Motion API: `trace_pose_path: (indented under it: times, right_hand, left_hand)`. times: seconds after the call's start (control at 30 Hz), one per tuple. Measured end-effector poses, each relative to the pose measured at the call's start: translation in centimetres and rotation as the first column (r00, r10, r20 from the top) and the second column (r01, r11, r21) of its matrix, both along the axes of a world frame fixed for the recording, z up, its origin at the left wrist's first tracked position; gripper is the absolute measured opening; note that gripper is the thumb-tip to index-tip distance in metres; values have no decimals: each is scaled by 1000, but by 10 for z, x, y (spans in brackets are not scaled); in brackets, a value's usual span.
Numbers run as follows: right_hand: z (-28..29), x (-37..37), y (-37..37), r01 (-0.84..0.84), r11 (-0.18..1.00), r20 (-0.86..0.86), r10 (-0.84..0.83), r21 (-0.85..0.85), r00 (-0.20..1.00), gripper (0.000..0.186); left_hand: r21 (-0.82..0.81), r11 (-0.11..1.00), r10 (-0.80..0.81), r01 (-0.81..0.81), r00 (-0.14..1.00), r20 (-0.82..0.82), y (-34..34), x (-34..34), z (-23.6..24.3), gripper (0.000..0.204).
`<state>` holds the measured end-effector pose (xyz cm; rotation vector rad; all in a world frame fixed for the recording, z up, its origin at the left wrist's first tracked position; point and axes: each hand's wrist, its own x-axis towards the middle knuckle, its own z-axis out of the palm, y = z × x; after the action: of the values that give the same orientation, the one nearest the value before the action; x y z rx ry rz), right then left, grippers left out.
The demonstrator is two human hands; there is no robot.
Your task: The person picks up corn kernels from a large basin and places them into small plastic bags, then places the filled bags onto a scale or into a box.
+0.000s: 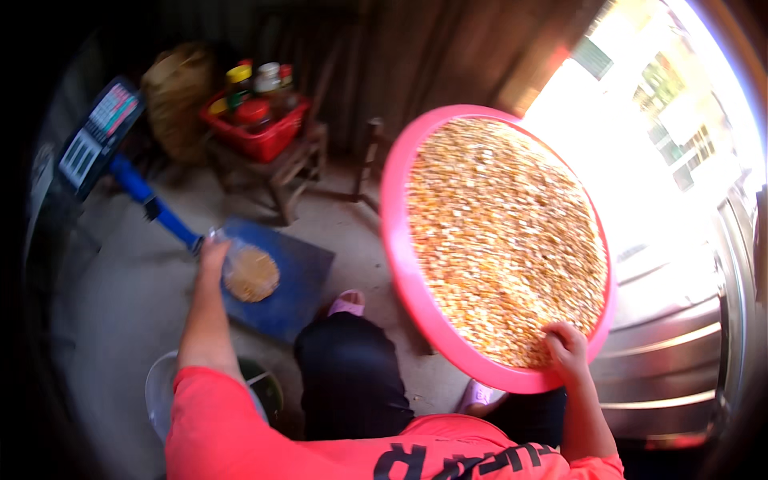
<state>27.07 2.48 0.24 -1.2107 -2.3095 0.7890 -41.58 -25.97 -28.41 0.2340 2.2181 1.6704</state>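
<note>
On the left, my left hand [214, 250] is closed on the gathered top of a clear plastic bag [253, 274] holding light tan grain. That bag rests on the dark blue platform [300, 268] of a floor scale, next to its blue post. To the right, a large round pink basin [402, 264] is filled with yellow corn kernels [504, 232]. My right hand [566, 350] is at the basin's near right edge, over the corn. Its fingers are curled together; what they hold, if anything, is hidden.
The scale's display head [100, 136] stands at the far left. A red basket [268, 144] of bottles and jars sits on a wooden chair [292, 176], beside a brown sack [178, 100]. A translucent bucket [160, 392] is by my left arm; shiny metal [672, 352] stands at right.
</note>
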Motion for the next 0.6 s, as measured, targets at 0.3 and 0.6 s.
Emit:
trace_pose_path:
  times: [0.3, 0.6]
  right_hand:
    - [5, -8, 4, -59, 998, -10, 59, 9, 998, 10]
    - [8, 7, -1, -34, 999, -121, 38, 31, 992, 13]
  left_hand:
    - [-366, 929, -126, 51, 974, -186, -12, 45, -69, 23]
    - [167, 986, -13, -11, 990, 143, -2, 73, 38, 17]
